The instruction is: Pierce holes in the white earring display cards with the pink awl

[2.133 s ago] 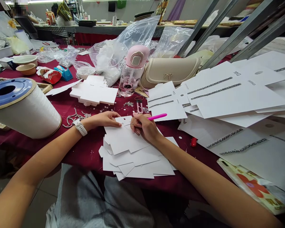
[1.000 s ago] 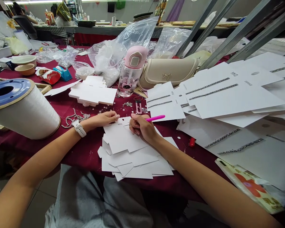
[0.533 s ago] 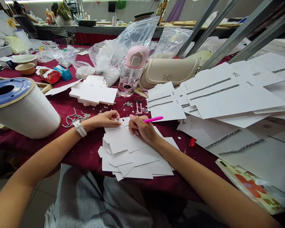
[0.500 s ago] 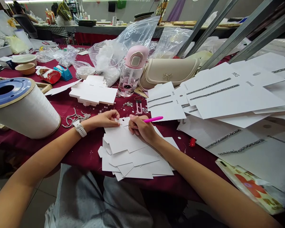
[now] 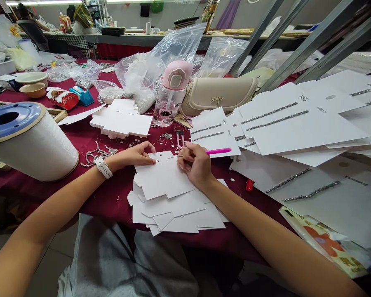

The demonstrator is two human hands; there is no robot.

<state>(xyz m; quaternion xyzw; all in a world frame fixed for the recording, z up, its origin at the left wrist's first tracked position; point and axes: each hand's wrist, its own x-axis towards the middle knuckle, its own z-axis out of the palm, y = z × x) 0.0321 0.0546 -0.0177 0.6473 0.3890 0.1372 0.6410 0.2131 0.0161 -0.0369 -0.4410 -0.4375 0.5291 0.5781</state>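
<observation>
My right hand (image 5: 197,161) is closed around a pink pen-shaped tool (image 5: 219,151). A thin, pale tip pokes out on the left of my fingers, over the top white card (image 5: 160,179); the tool's exact kind is unclear. With thumb and bent fingers, my left hand (image 5: 142,154) grips that card's upper left edge, beside a small dark hole and some print. Under it lies a loose stack of white cards (image 5: 176,220) with notched edges. Left of my hands is a heap of silver rhinestone chain (image 5: 97,152).
Printed cards bearing silver chain strips (image 5: 312,132) spread over the right side. Behind my hands stand a pink-lidded bottle (image 5: 170,99), a beige bag (image 5: 219,97) and another card stack (image 5: 120,119). A large thread spool (image 5: 46,142) stands left. Metal bars (image 5: 278,45) slant across the upper right.
My right hand has moved right and slightly up with the pink tool, uncovering more of the top card and its print. My left hand stays at the card's edge.
</observation>
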